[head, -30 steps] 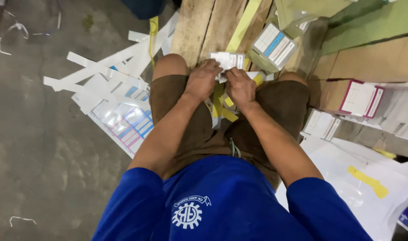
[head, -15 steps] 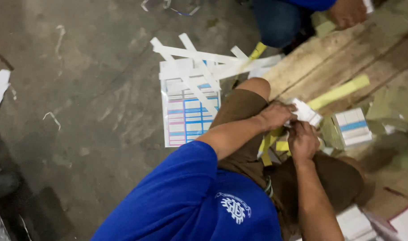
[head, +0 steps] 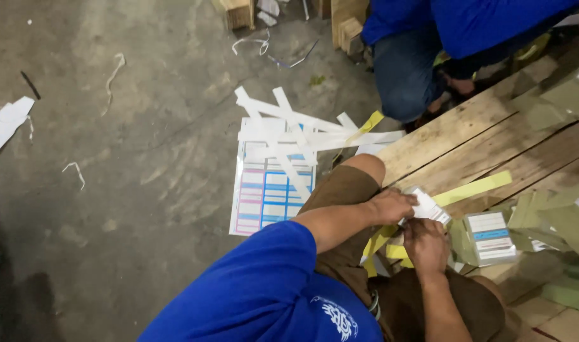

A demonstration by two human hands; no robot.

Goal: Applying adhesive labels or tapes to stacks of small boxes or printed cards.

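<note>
Both hands on a small white paper packet over the knees, just at the pallet edge. Left hand fingers closed on its near end; right hand fingers curled under it from 6 o'clock. Yellow strap runs out at 2 o'clock. Banded white box stack just beside at 3 o'clock. Printed sheet with white strips on the floor at 9 o'clock. Another person's jeans at 12.

Our left hand reaches across our bent knee, fingers curled and closed in a pinch. Our right hand sits just below it, knuckles up, fingers folded shut, forearm running down toward us.
</note>
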